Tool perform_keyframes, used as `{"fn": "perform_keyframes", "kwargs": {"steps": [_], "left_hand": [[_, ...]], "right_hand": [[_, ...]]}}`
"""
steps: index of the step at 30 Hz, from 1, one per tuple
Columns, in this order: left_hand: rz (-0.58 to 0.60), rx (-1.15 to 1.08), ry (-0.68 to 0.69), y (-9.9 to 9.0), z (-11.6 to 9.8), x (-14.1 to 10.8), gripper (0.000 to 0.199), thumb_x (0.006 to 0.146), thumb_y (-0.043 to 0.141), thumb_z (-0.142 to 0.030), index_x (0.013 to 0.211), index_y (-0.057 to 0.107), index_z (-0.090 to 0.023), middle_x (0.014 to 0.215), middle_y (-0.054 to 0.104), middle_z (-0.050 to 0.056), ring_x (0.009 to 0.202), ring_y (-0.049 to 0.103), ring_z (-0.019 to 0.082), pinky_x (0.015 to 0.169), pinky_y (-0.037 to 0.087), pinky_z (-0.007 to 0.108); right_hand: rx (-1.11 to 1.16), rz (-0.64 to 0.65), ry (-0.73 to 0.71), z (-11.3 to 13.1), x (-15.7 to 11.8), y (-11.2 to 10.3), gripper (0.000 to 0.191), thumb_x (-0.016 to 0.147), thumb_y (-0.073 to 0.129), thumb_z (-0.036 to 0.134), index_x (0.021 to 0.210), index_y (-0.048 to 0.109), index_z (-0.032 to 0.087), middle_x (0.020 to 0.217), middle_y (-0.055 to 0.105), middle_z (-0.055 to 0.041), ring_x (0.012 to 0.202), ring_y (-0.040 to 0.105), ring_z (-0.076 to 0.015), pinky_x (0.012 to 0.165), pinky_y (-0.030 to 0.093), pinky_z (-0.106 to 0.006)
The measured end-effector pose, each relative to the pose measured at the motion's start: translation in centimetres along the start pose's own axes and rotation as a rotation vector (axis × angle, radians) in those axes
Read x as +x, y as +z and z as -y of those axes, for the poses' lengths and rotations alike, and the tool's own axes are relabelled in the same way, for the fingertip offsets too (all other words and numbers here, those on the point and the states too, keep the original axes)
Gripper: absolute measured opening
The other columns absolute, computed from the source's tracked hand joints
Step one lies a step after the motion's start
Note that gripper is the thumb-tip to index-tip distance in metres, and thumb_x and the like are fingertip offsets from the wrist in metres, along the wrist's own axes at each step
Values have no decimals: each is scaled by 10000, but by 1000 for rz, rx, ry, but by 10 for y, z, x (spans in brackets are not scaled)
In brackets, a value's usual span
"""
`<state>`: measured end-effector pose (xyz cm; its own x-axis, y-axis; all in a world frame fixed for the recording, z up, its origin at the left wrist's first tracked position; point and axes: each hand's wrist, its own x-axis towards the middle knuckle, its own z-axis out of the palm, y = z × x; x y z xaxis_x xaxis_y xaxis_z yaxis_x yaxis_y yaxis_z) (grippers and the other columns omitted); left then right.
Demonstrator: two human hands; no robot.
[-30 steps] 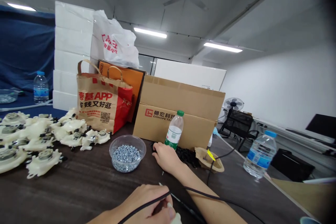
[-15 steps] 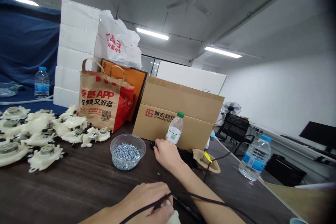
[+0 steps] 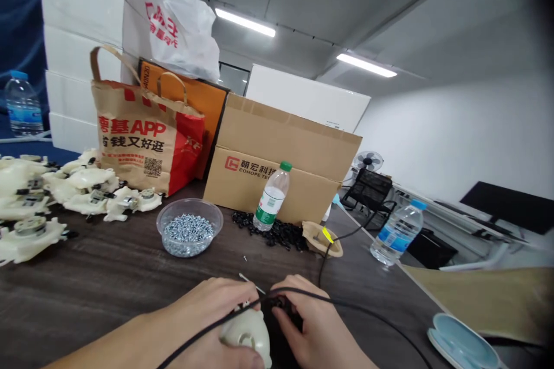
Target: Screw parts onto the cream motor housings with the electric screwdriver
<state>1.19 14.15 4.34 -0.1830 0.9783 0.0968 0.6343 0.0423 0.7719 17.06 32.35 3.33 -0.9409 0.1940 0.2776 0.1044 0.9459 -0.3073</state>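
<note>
My left hand [image 3: 216,317] is wrapped round a cream plastic part [image 3: 249,334] at the bottom centre. Just right of it, my right hand [image 3: 307,317] pinches a small black piece [image 3: 280,302], partly hidden by fingers and a cable. A black cable [image 3: 346,302] crosses in front of both hands. A thin metal rod [image 3: 251,283] shows behind them. Farther back are a clear bowl of small screws [image 3: 189,230] and a pile of black pieces [image 3: 283,234] around a green-capped bottle [image 3: 272,199].
Several cream assemblies [image 3: 90,184] lie at the left. Behind stand a paper bag [image 3: 138,138] and a cardboard box [image 3: 281,155]. At the right are a tan tray [image 3: 322,239], a blue-capped water bottle [image 3: 398,233] and a light-blue open case [image 3: 465,343].
My right hand has come back from the black pile to beside my left hand. The cream part shows more. The view has tilted down and turned right.
</note>
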Motion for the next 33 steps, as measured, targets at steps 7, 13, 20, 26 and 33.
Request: {"fn": "perform_keyframes", "kwargs": {"steps": [7,13,20,26,33], "left_hand": [[8,-331,-299,15,-3,5,432,555,845,-225,862,541,-219,848,568,-44,766,497,157,648,386,230],[26,-725,-338,24,7,9,589,542,847,-315,1070,615,-193,843,606,-24,697,530,147,542,422,215],[-96,-972,-414,27,1,8,618,600,878,-611,989,665,-180,766,683,25,689,636,192,560,506,258],[-154,-1095,-458,28,0,8,830,506,940,-644,1122,635,-180,840,735,44,723,678,199,605,554,276],[28,-1329,-281,12,6,6,511,702,812,-141,1202,711,-173,1154,722,88,1059,675,231,913,579,348]], "right_hand": [[252,-1,64,4,-10,-1,137,858,637,132,933,705,224,737,653,29,614,562,-114,563,402,-210],[539,-72,155,7,-11,2,113,841,597,174,871,701,204,662,616,31,574,537,-104,534,395,-189],[524,-263,19,11,-17,0,87,859,657,171,897,695,239,726,634,11,632,594,-123,596,480,-207],[300,-265,-423,16,-16,13,83,1009,647,283,937,687,272,1079,720,-25,837,682,-134,735,555,-212],[291,-209,-238,11,-14,10,226,929,605,84,1073,654,251,1389,624,-58,1209,641,-184,1035,529,-280]]}}
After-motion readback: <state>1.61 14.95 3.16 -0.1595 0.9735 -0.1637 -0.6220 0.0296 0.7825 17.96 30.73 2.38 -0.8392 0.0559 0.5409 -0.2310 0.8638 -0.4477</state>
